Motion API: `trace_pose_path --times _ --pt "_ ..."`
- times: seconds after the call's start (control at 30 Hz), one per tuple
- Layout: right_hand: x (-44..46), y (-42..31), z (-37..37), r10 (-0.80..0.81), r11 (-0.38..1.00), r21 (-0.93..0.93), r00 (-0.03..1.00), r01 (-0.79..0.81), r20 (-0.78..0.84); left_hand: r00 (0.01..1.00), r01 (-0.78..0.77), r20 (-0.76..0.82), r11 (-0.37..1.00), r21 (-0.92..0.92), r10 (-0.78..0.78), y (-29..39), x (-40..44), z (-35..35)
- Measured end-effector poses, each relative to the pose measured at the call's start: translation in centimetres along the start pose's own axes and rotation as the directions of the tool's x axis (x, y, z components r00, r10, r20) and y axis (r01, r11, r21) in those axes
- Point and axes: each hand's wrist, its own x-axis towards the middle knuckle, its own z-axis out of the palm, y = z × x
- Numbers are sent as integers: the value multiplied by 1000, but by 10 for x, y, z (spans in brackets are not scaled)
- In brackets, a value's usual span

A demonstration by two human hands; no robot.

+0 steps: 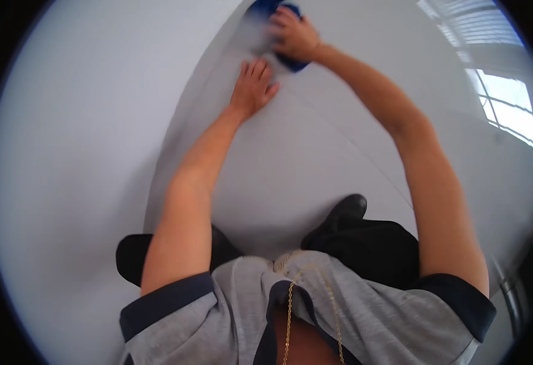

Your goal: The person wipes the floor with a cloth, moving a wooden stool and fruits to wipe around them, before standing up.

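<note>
At the top of the head view, my right hand lies over a dark blue cloth on a pale grey, smooth surface. The cloth's left side is blurred. Lower and to the left, my left hand rests flat on the same surface with its fingers spread and nothing in it. A gap separates the two hands. How the fingers of my right hand bend around the cloth is partly smeared by motion.
A white surface runs along the left side. Window light shows at the upper right. A metal tube stands at the lower right. My black shoe is below the hands.
</note>
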Motion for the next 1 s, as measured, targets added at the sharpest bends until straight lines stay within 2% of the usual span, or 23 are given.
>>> trace_pose_path --times 0.03,0.07,0.13,0.2,0.23,0.27,0.33,0.4,0.43,0.5,0.53,0.6,0.63,0.67,0.73,0.77,0.8,0.83,0.87,0.9,0.93,0.97,1.0 --pt "3 13 7 37 974 221 998 -47 50 986 109 134 991 -74 -98 8 4 -13" --pt "4 9 -32 66 992 94 981 -84 181 977 125 198 968 -220 -81 12 3 -32" --pt "-5 26 -27 118 990 72 991 -122 55 916 299 356 905 -302 -184 19 -35 -73" --pt "3 34 -35 158 978 119 983 -168 90 809 342 583 867 -362 -76 4 -91 -129" --pt "7 40 -29 131 985 109 991 -132 23 497 623 848 756 -200 -185 -2 -116 -161" --pt "12 45 -21 110 990 95 993 -105 -47 103 796 975 604 37 -195 -6 -143 -195" --pt "25 51 -12 -20 998 62 992 28 -122 -304 933 948 172 315 -92 -5 -206 -248" --pt "27 39 -3 13 992 128 1000 -9 -27 -442 884 897 -162 439 19 26 -261 -282" --pt "29 42 -1 55 980 184 995 -69 80 -444 879 896 -183 441 29 42 -267 -285" --pt "30 44 4 -18 985 174 999 11 44 -287 836 954 -465 291 80 60 -271 -285" --pt "28 46 5 -76 986 152 997 74 4 -290 833 954 -469 293 82 61 -268 -284" --pt "26 48 8 -117 977 180 993 113 12 -439 797 894 -421 433 89 63 -255 -287" --pt "20 44 12 -121 978 173 993 119 4 -511 803 858 -325 499 54 73 -243 -290" --pt "14 43 17 -123 979 161 992 123 -6 -517 800 854 -327 504 51 80 -241 -292" --pt "6 47 24 -101 983 155 995 101 -9 -309 915 949 253 314 -60 88 -229 -294" --pt "9 46 26 -94 983 159 996 94 -9 -266 947 958 158 281 -109 91 -216 -307" --pt "10 43 31 -100 979 177 995 99 -4 -318 945 938 33 325 -140 94 -193 -311" --pt "14 44 29 -104 977 187 995 103 -6 -227 961 943 101 257 -245 98 -175 -315" --pt "12 46 28 -105 977 186 994 104 -3 -137 928 943 295 229 -303 101 -154 -313" --pt "9 46 25 -135 977 168 991 132 6 67 905 930 415 95 -360 108 -139 -309" --pt "2 50 28 -136 976 171 991 132 14 40 927 924 358 107 -380 112 -120 -305" --pt "-3 49 24 -112 980 173 991 98 72 206 883 904 468 -7 -375 117 -107 -298" --pt "-6 49 18 -87 983 172 989 65 123 260 836 889 548 -13 -376 120 -96 -290"
